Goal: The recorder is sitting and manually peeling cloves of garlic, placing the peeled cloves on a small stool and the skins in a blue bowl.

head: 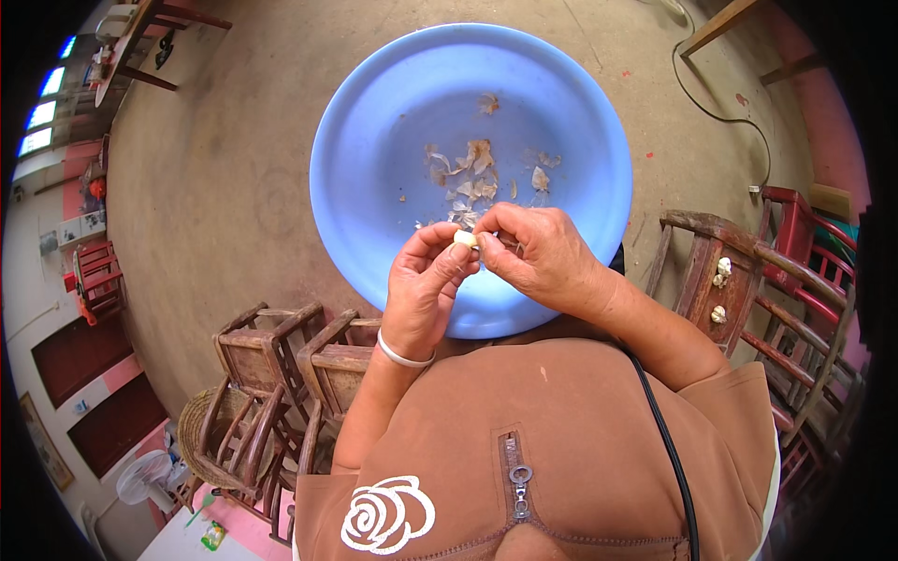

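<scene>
A pale garlic clove is pinched between the thumb and forefinger of my left hand, which wears a white bangle at the wrist. From the other side, the thumb and forefinger of my right hand close at the clove's right end; whether they grip it or a bit of skin I cannot tell. Both hands are over the near part of a large blue plastic basin. Dry garlic skins lie scattered on its bottom, some hidden behind my fingers.
Garlic bulbs sit on a wooden chair at my right. Wooden chairs and a straw hat are at my left. A cable runs along the concrete floor. A white fan stands farther left.
</scene>
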### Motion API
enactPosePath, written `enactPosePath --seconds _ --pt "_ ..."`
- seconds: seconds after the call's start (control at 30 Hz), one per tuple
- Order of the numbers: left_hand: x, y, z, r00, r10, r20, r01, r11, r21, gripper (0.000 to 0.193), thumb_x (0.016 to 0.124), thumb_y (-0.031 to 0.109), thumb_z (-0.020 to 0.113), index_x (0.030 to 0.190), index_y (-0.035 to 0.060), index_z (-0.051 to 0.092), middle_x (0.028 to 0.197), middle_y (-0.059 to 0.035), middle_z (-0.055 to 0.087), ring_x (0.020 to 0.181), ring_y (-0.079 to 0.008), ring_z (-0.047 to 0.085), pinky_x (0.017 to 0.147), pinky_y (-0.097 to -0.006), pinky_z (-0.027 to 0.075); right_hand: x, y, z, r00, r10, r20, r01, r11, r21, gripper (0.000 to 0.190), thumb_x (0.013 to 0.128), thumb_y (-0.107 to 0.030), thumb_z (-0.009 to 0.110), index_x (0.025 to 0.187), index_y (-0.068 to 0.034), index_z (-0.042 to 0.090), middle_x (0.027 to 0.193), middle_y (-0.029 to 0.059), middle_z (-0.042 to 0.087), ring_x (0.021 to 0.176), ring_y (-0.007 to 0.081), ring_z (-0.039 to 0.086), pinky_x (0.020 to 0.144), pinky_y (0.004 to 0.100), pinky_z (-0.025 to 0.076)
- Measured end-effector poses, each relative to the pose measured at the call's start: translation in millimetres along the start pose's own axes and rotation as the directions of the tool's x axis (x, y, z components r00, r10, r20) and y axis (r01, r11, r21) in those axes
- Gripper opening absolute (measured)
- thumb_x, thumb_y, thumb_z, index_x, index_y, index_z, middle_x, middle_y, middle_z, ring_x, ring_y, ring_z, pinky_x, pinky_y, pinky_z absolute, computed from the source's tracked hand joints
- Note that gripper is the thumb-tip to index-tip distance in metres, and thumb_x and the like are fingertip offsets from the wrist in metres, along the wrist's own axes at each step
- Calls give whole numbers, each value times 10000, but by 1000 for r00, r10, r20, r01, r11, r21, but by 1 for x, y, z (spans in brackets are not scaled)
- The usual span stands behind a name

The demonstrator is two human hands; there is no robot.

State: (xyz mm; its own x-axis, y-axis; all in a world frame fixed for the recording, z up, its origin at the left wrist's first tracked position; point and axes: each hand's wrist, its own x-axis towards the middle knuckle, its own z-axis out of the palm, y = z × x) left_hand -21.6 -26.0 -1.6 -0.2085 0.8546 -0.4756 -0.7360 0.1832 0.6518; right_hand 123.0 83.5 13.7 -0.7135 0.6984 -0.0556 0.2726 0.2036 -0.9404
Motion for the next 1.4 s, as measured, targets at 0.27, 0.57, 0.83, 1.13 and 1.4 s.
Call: enactPosePath --seconds 0.27,0.57,0.83,1.13,1.4 --pt "-1 1 3 1000 -11 8 11 1000 -4 216 865 30 647 1075 33 598 1003 -81 649 919 -175 632 849 -310 510 1 3 0 1000 -16 11 16 999 43 113 826 -136 617 822 -24 600 676 138 636 608 274 641 551 347 494" --pt "-2 4 5 997 -19 71 26 995 -94 221 890 22 589 1112 31 592 1027 -99 649 925 -183 642 838 -296 523 -1 3 2 973 215 85 -231 910 345 159 851 -151 615 825 6 601 684 79 629 641 133 610 589 280 484" --pt "-2 6 6 999 -47 24 51 983 -176 237 900 17 574 1137 23 580 1073 -127 631 967 -190 632 869 -287 531 -1 4 -2 982 187 32 -190 966 175 169 824 -171 648 824 -6 608 666 101 616 594 158 602 560 292 475" --pt "-1 2 5 999 27 -41 -32 988 -148 247 894 12 593 1139 42 583 1106 -107 611 987 -180 612 889 -279 516 -2 2 -2 998 58 -16 -59 997 -44 143 793 -163 660 787 -42 585 657 112 619 569 261 610 524 354 476" --pt "-1 -1 6 991 124 -58 -124 992 5 255 877 -12 609 1124 50 594 1134 -93 618 993 -159 607 900 -292 485 -1 -8 -12 989 142 49 -137 987 -85 163 784 -194 681 789 -63 583 604 80 572 548 222 581 517 347 457"
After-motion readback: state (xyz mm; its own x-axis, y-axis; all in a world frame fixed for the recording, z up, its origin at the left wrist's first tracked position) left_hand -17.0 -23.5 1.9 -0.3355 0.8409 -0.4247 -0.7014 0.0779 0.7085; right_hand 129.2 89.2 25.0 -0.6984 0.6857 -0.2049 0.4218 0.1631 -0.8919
